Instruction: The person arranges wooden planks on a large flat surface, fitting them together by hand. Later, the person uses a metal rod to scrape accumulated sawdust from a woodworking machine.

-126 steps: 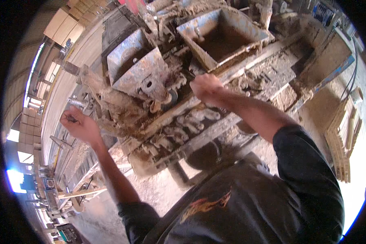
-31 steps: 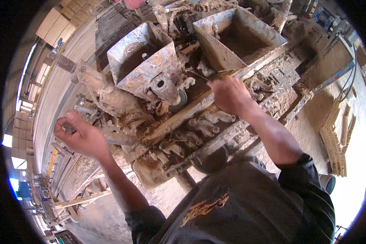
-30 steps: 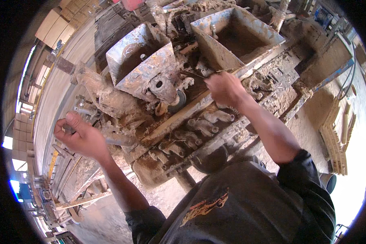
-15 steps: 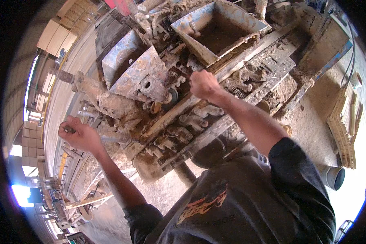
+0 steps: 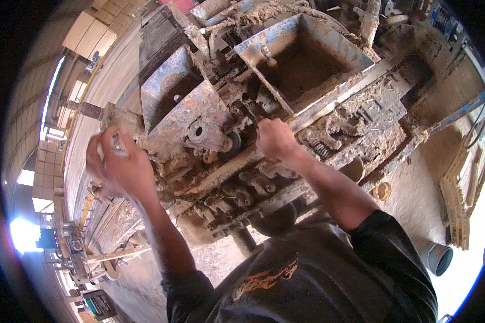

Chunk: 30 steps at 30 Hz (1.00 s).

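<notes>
My right hand point(image 5: 277, 140) is closed in a fist over the machine's middle. It grips the end of a thin dark bar point(image 5: 247, 111), perhaps a tool handle; the fingers hide the rest. My left hand point(image 5: 121, 164) is raised at the left side of the machine, blurred, with its fingers curved and apart. Nothing clearly shows in its grasp. Under both hands lies a machine caked with brown dried residue. A small blue-grey hopper point(image 5: 186, 107) sits between them, with a round hole in the casting point(image 5: 199, 131) below it.
A larger open blue-grey hopper point(image 5: 307, 59) stands beyond my right hand. A long bar point(image 5: 221, 175) and a row of caked clamps point(image 5: 242, 194) run along the near side. Stacked boards point(image 5: 89, 35) are far left; a grey pipe point(image 5: 437, 258) lies on the floor at right.
My left hand has come up and inward, and its fingers have spread from a pinch around a small dark thing. My right hand stays closed at the same spot; the view has shifted slightly.
</notes>
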{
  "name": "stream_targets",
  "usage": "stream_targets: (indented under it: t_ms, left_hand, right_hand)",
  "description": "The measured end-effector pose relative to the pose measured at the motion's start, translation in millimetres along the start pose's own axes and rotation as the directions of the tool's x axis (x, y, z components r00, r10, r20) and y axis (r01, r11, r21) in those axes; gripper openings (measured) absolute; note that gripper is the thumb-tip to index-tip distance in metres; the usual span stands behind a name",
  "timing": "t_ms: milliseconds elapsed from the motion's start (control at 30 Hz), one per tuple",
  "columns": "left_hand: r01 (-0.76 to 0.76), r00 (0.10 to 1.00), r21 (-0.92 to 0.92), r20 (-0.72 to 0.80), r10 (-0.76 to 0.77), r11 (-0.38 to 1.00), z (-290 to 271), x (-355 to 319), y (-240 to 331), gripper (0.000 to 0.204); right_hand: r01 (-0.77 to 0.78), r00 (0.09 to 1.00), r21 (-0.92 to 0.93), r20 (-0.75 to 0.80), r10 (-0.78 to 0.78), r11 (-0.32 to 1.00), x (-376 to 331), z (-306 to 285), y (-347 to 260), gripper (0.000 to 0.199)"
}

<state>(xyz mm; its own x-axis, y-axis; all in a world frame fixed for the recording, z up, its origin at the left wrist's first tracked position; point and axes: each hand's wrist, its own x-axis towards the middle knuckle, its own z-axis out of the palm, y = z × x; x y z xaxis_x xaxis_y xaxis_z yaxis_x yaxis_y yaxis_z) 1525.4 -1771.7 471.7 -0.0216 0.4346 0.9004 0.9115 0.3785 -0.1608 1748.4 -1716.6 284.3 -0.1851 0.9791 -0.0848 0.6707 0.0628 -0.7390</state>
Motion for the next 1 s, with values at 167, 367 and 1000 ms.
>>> stream_targets:
  t_ms: [167, 367, 1000]
  left_hand:
    - [-0.243, 0.878, -0.240, 0.358, 0.319, 0.940, -47, -5, 13, 0.026]
    - [-0.686, 0.349, -0.549, 0.328, 0.878, 0.478, 11, -17, 131, 0.016]
    - [0.392, 0.544, -0.752, 0.654, 0.526, 0.530, 280, -59, 223, 0.045]
  right_hand:
    - [0.046, 0.991, -0.068, 0.130, -0.037, 0.997, 3, -18, 4, 0.023]
    - [0.078, 0.993, -0.124, 0.093, -0.066, 0.989, 4, -6, 5, 0.025]
    - [0.159, 0.987, 0.009, -0.020, -0.159, 0.987, -9, 2, 26, 0.019]
